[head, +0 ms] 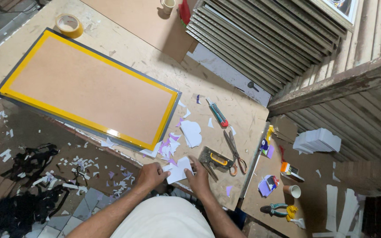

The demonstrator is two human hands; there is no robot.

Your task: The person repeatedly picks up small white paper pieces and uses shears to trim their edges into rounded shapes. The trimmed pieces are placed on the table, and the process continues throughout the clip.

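Worktable [124, 57], plywood top, runs corner to corner of the view; we count one. On it lies one framed board [91, 90], brown backing edged in yellow tape, long axis slanting from upper left to lower right, its lower long side close along the table's near edge. One stack of frames [261, 39] leans at upper right, too many ribs to count surely. One roll of yellow tape [69, 25] sits just off the board's upper left corner. Two paper cups: one [168, 5] at the top edge, one [293, 191] on the lower side bench. One staple gun [214, 159], one pair of scissors [234, 152], one utility knife [217, 113], all on the table's right end, scissors touching the gun's right side. One pair of pliers [273, 209] lies below the lower cup.

Our left hand [151, 175] and right hand [198, 176] both pinch one white paper piece [178, 169], thumbs on top, fingers closed on its two ends. Paper sits at the table's near edge, just left of the staple gun, long axis roughly level across the view, tilted slightly up to the right.

Open room: bare tabletop between board and knife, littered with white and purple scraps [173, 143]. Floor at left is covered with offcuts and black strapping [27, 163].
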